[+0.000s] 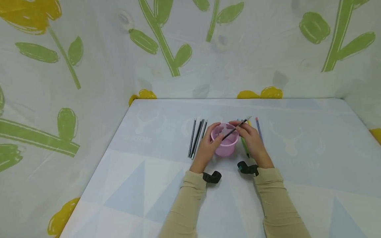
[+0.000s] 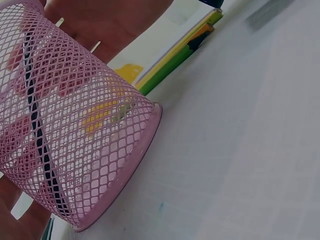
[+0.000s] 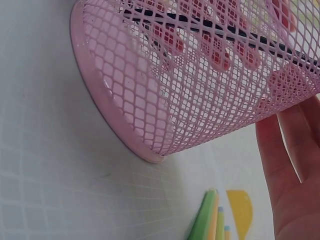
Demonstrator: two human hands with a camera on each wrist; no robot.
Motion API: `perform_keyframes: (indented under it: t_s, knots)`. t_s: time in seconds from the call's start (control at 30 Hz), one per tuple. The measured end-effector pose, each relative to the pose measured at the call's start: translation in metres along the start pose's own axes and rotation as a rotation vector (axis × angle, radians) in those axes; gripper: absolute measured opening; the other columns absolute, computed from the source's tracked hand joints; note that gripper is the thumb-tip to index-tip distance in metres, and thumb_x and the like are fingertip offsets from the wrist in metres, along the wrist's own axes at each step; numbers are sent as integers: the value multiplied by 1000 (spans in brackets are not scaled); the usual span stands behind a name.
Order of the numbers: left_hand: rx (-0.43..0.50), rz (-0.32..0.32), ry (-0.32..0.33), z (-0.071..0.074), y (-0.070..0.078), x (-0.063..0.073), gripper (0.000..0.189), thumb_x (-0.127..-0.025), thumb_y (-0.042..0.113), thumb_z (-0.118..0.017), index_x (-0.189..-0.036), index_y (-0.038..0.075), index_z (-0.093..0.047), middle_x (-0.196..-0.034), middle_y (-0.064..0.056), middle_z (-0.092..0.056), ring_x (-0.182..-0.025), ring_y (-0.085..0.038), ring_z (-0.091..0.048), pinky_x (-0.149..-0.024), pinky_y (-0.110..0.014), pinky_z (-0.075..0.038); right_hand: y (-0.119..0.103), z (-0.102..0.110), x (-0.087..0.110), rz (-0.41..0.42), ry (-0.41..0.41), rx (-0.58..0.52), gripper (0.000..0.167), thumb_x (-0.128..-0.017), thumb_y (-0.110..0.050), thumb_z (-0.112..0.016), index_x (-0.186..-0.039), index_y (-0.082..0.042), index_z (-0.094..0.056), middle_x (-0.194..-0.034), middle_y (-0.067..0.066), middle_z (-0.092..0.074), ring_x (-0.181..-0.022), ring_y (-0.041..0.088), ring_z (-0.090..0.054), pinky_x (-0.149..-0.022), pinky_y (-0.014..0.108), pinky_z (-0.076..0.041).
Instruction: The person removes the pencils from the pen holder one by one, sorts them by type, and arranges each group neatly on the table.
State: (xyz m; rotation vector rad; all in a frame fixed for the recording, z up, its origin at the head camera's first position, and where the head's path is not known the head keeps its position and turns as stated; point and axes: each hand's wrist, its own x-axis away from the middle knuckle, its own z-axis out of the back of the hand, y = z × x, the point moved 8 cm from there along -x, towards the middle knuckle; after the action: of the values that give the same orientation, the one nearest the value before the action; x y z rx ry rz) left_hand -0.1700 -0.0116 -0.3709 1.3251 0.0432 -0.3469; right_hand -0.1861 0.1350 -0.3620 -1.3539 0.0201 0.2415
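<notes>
A pink mesh pencil cup (image 1: 225,151) is held between both hands above the table's middle; whether its base touches the table I cannot tell. My left hand (image 1: 206,147) grips its left side, and several fingertips show through the mesh in the right wrist view. My right hand (image 1: 253,142) holds the opposite side, thumb near the rim and fingers (image 3: 287,155) along the outer wall. One black pencil (image 1: 232,131) leans diagonally inside the cup, its upper end passing over the rim by my right thumb. Through the mesh, the same pencil (image 2: 37,125) runs down toward the base.
Several black pencils (image 1: 196,138) lie side by side left of the cup. On the right, partly behind my right hand, lie a green pencil (image 1: 245,147), a yellow pencil (image 1: 249,123) and a bluish pencil (image 1: 259,127). A flower-patterned wall (image 1: 208,76) borders the table's far edge.
</notes>
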Motion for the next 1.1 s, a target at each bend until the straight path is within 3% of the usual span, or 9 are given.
perform_keyframes:
  t_s: [0.27,0.53,0.77,1.1]
  knots:
    - [19,9,-9,0,-3,0,48,-91,28,-47,-136,19,-34,-135,-3,-40,-123,-21,-38,-95,-42,-34,1,-1,-2,-20,15,29,31,-95,-24,-40,-118,-9,-55,-121,7,-54,-115,20,-42,-94,46,-33]
    - [36,11,-9,-5,-34,-10,49,-88,41,-48,-135,33,-34,-134,8,-39,-121,-13,-38,-93,-40,-35,-2,0,-2,-8,38,51,31,-95,-25,-41,-117,-8,-56,-119,8,-55,-113,20,-44,-93,45,-34]
    - [46,-14,-4,-5,-35,-10,47,-87,46,-46,-132,38,-34,-132,10,-41,-119,-11,-40,-91,-38,-38,-4,0,-1,-12,51,67,31,-95,-27,-42,-115,-10,-57,-118,8,-56,-111,19,-45,-92,45,-35]
    - [89,9,-11,-6,-40,-8,47,-87,43,-48,-132,36,-35,-132,7,-40,-119,-12,-40,-92,-36,-38,27,-3,-9,-13,48,41,35,-93,-37,-43,-116,-15,-57,-120,3,-54,-114,17,-43,-96,45,-31]
